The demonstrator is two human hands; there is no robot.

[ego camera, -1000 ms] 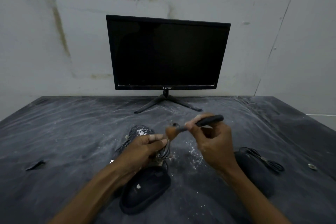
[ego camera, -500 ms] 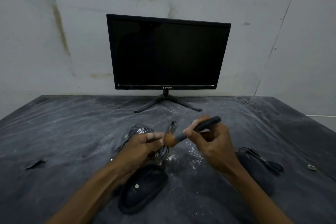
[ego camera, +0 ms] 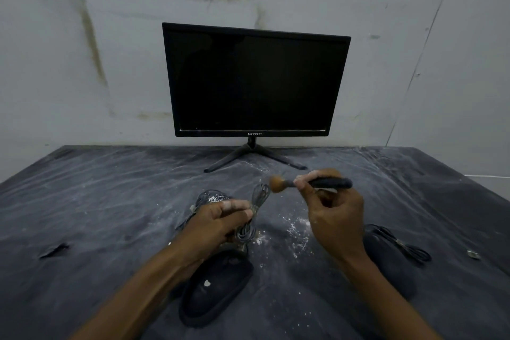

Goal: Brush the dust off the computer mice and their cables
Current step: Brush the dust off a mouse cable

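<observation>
My left hand (ego camera: pixel 218 225) pinches a bundled grey cable (ego camera: pixel 255 208) and holds its looped end up above the table. That cable runs down to a black mouse (ego camera: pixel 215 287) lying below my wrist. My right hand (ego camera: pixel 335 218) grips the black handle of a small brush (ego camera: pixel 311 183); its brown bristle head sits just right of the cable loop's top. A dust-speckled mouse (ego camera: pixel 212 199) lies behind my left hand, partly hidden. A third black mouse (ego camera: pixel 386 259) with its coiled cable (ego camera: pixel 405 246) rests beside my right wrist.
A black monitor (ego camera: pixel 255 80) on a forked stand stands at the back against the wall. The dark table cover (ego camera: pixel 110 201) is streaked with white dust, with crumbs between my hands. It has a tear (ego camera: pixel 53 250) at left, and a small metal piece (ego camera: pixel 472 254) lies at far right.
My right hand has lifted the brush up and to the right, off the cable bundle. My left hand raised the loop a little, showing more of it.
</observation>
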